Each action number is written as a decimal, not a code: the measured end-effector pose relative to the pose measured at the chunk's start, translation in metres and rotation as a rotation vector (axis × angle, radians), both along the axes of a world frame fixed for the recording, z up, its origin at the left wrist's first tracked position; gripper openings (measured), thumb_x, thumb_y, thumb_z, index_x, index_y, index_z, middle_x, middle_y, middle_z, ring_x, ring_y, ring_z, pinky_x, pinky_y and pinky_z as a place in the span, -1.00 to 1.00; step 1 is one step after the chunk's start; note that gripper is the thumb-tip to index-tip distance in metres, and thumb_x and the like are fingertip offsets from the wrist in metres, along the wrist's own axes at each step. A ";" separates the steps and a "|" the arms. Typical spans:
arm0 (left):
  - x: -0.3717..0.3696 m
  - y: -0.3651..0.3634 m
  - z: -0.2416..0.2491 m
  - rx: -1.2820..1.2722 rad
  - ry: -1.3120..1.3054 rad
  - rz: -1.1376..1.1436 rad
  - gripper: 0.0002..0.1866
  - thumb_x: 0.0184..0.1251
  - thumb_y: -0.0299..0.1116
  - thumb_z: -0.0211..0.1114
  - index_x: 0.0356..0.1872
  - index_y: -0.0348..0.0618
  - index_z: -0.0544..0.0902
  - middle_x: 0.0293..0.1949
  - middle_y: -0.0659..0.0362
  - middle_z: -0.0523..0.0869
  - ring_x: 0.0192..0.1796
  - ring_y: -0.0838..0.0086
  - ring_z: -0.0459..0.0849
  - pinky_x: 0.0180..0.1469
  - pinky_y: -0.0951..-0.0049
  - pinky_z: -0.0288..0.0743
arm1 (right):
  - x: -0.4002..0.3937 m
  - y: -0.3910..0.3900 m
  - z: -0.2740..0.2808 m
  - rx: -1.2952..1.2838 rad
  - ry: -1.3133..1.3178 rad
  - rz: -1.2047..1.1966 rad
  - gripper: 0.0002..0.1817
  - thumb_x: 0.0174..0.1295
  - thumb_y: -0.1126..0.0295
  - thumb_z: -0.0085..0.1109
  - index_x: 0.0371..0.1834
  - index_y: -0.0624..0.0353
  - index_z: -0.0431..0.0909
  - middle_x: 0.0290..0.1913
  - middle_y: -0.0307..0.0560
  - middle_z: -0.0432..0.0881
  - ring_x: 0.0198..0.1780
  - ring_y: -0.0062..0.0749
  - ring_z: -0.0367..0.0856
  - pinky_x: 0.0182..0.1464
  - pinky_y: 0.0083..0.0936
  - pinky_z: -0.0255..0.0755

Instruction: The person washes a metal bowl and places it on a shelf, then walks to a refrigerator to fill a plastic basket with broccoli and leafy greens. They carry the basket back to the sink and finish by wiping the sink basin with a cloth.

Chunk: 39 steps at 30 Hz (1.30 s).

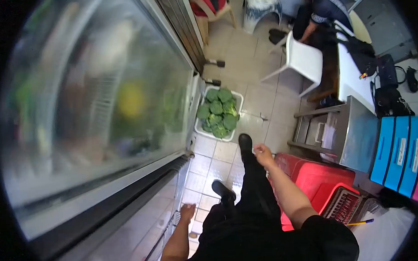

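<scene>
My left hand [188, 212] hangs low beside the fridge's lower edge, its fingers curled; whether anything is in them is too small to tell. On the other side, my right hand [263, 155] is held out over the floor near the red bins [318, 172], fingers bent inward, and what they hold, if anything, cannot be made out. Ahead of my feet, a white crate [239, 98] full of green broccoli [216, 107] rests on the tiles against the fridge. The fridge's glass door [102, 97] fills the left side, with blurred produce behind it.
A white stool [304, 62] stands ahead on the right, beside a person [329, 6] bent forward near a table [354, 84]. A steel unit [362, 136] and blue drawers [394, 151] line the right side. Farther off are a white bucket [261, 2] and a chair [214, 13].
</scene>
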State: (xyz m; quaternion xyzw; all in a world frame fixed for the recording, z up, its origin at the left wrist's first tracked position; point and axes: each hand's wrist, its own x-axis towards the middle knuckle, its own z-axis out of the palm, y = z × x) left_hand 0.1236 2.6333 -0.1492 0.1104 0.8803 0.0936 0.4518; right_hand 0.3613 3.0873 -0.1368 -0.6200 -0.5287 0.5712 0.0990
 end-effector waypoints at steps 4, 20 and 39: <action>-0.001 0.177 -0.002 0.164 -0.165 0.027 -0.77 0.24 -0.27 0.33 -0.25 -0.25 0.66 -0.41 0.17 0.71 -0.37 0.47 0.63 -0.25 0.44 0.51 | 0.044 0.061 -0.095 0.018 -0.157 0.001 -0.80 0.26 0.32 0.18 -0.20 0.22 0.62 -0.24 -0.02 0.70 -0.17 -0.24 0.66 -0.08 -0.40 0.49; -0.086 0.359 -0.340 0.214 -0.387 1.252 -0.07 0.36 0.31 0.04 0.56 -0.05 -0.04 0.54 -0.06 0.05 0.52 0.14 0.11 0.46 -0.09 -0.08 | -0.229 0.333 -0.412 0.215 -0.224 0.657 -0.07 0.25 -0.33 -0.03 0.29 0.42 0.38 0.16 0.33 0.56 0.26 0.04 0.51 0.33 -0.21 0.32; 0.002 0.245 -0.248 0.078 -0.153 1.025 -0.58 0.19 -0.34 0.29 0.07 -0.25 0.50 -0.05 0.05 0.65 -0.01 0.31 0.55 0.12 0.28 0.35 | -0.096 0.207 -0.259 -0.271 -0.165 0.569 -0.04 0.04 -0.24 0.35 0.31 0.33 0.37 0.15 0.17 0.59 0.18 -0.16 0.56 0.22 -0.35 0.40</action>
